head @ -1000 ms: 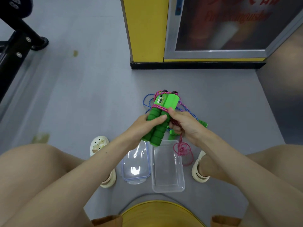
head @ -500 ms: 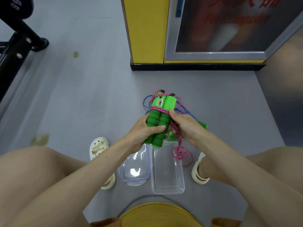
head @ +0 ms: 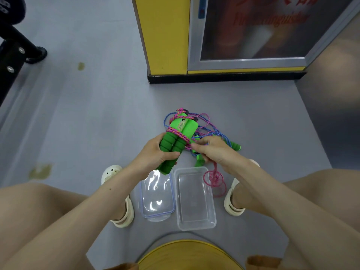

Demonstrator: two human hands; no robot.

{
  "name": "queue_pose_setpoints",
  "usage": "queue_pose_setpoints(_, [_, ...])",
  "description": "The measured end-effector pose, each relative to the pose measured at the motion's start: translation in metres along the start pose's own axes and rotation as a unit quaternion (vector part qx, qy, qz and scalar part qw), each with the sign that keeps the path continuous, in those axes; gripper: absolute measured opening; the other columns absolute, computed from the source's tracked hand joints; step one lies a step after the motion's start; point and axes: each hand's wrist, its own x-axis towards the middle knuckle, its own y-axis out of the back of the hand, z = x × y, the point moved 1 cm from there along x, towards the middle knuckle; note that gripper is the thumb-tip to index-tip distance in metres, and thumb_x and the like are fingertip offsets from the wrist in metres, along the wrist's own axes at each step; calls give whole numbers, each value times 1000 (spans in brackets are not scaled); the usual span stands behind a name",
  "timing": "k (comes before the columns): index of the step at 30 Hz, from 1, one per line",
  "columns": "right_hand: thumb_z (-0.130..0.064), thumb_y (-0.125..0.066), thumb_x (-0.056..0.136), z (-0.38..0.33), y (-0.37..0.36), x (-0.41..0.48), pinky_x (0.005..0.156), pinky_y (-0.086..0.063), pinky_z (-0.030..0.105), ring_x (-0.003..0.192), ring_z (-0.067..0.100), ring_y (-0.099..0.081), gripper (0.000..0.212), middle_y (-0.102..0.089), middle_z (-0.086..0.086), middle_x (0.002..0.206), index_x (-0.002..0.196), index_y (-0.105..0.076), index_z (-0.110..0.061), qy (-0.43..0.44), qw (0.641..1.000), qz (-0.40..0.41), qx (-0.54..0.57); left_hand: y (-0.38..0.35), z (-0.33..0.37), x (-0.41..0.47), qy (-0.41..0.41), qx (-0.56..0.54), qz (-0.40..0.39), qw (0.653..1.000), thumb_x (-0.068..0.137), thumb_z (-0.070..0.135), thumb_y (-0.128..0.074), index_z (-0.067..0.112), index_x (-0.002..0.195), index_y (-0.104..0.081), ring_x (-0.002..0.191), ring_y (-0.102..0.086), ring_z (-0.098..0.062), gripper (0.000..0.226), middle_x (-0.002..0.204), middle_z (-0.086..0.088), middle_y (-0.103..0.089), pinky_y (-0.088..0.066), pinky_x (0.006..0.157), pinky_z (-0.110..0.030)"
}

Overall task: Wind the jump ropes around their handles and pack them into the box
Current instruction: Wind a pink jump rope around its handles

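Tilted leftward since before, green handles [head: 176,142] clenched in left hand [head: 155,154], right hand [head: 212,151] pinching pink rope [head: 214,177]; few turns wound, box [head: 195,198] empty, blue rope [head: 212,129] untouched on floor.

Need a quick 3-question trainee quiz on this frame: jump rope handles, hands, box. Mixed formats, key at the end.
1. True or false: the clear box on the floor already holds a jump rope.
2. Multiple choice: the left hand grips A) the box lid, B) the two green handles held together, C) a sandal.
3. Fill in: the right hand pinches the ____ cord, whose loose end dangles in loops beside the box.

Key
1. False: it is empty.
2. B.
3. Pink. A few turns already circle the handles; a second rope, blue cord with green handles, lies on the floor behind.
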Motion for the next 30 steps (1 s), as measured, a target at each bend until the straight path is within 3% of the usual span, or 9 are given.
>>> queue_pose_setpoints(2, [-30, -60, 92, -2, -3, -1, 40, -31, 18, 36, 7, -38, 17, -45, -1, 47, 80, -60, -17, -3, 1000, -12, 0, 0, -2, 2, -13, 30, 28, 999, 80, -4, -68, 21, 104, -57, 74, -65, -29, 37, 88, -11, -66, -56, 70, -40])
queue_pose_setpoints(6, [-28, -56, 94, -2, -7, -3, 44, -35, 18, 46, 10, -46, 29, -56, 1, 56, 70, -61, -13, 5, 999, -19, -41, 2, -8, 7, -77, 291, 106, 948, 77, 20, -74, 31, 128, -51, 97, -62, -24, 56, 103, 1, -68, -51, 84, -39])
queue_pose_setpoints(10, [-26, -63, 90, -3, -8, -4, 60, -40, 23, 56, 9, -50, 21, -58, 0, 61, 75, -68, -12, 20, 999, -34, -27, -6, -8, 3, -91, 435, 158, 882, 85, 30, -65, 36, 141, -36, 100, -60, -27, 63, 109, 0, -67, -40, 71, -30])
queue_pose_setpoints(13, [-18, -65, 89, -6, -13, -8, 48, -35, 20, 43, 5, -42, 13, -51, -7, 46, 80, -68, -10, 33, 997, -62, -4, -9, -12, 3, -108, 486, 181, 848, 89, 30, -61, 35, 143, -30, 98, -60, -29, 62, 107, -2, -67, -35, 67, -30])
queue_pose_setpoints(15, [-17, -59, 93, -10, -16, -11, 42, -31, 17, 41, 6, -38, 17, -53, -3, 50, 84, -69, -8, 43, 997, -60, 4, -11, -13, 2, -106, 510, 188, 833, 90, 28, -58, 34, 145, -27, 94, -61, -30, 63, 104, -4, -66, -35, 65, -30])
queue_pose_setpoints(19, [-14, -49, 98, -16, -18, -15, 44, -32, 10, 38, 0, -39, 35, -55, -10, 44, 65, -62, -16, 65, 996, -53, 8, -19, -12, -2, -110, 568, 207, 789, 92, 21, -53, 34, 149, -16, 81, -59, -28, 69, 94, -4, -56, -32, 59, -31])
queue_pose_setpoints(21, [-13, -48, 98, -15, -19, -15, 47, -31, 14, 39, 1, -35, 40, -53, -7, 46, 61, -60, -17, 68, 995, -58, 39, -23, -12, -4, -107, 589, 216, 771, 92, 18, -52, 33, 150, -12, 79, -54, -24, 72, 98, -4, -55, -29, 58, -31])
queue_pose_setpoints(25, [-30, -56, 94, -14, -20, -15, 49, -28, 21, 48, 8, -36, 32, -49, 1, 56, 67, -63, -16, 50, 994, -56, 73, -32, -15, -6, -131, 598, 209, 763, 92, 19, -50, 28, 153, -3, 96, -51, -23, 77, 112, -4, -55, -31, 63, -31])
queue_pose_setpoints(30, [-52, -57, 87, -12, -17, -12, 46, -23, 24, 41, 10, -29, 58, -41, -2, 44, 40, -53, -19, 1, 992, 15, 128, -35, -17, -10, -171, 553, 177, 796, 92, 33, -52, 30, 153, -4, 109, -42, -22, 78, 118, -3, -47, -35, 64, -30])
